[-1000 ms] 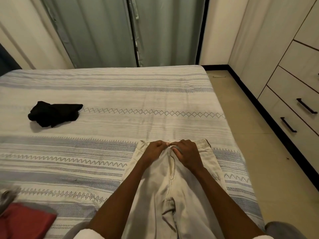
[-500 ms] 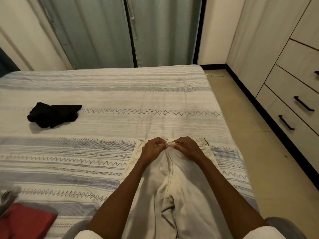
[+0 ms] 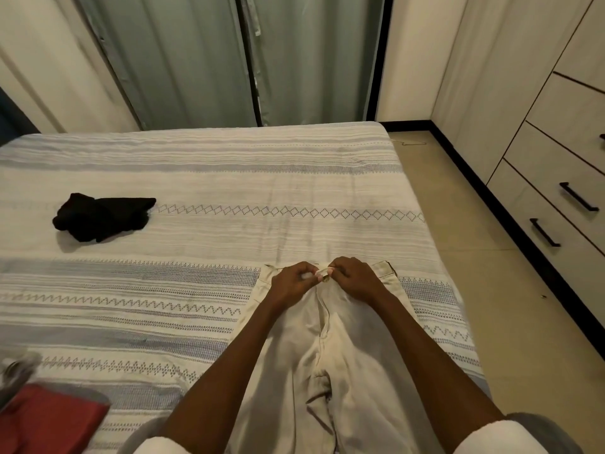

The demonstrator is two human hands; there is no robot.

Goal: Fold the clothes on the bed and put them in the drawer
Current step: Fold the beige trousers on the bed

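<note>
A pair of beige trousers (image 3: 353,365) lies lengthwise on the striped bed (image 3: 209,178), waistband pointing away from me. My left hand (image 3: 289,281) and my right hand (image 3: 355,278) meet at the middle of the waistband, and each pinches the cloth at the fly button. A crumpled black garment (image 3: 101,216) lies on the bed to the far left. The drawers (image 3: 553,204) with black handles stand along the right wall, all closed.
A red folded cloth (image 3: 49,417) lies at the bed's near left corner, with a blurred grey thing (image 3: 18,368) above it. Grey-green curtains (image 3: 209,60) hang behind the bed. A strip of tan floor (image 3: 474,240) runs between the bed and the drawers.
Both hands have stayed at the waistband's middle, with the fingertips shifting slightly at the button. The trousers lie where they were.
</note>
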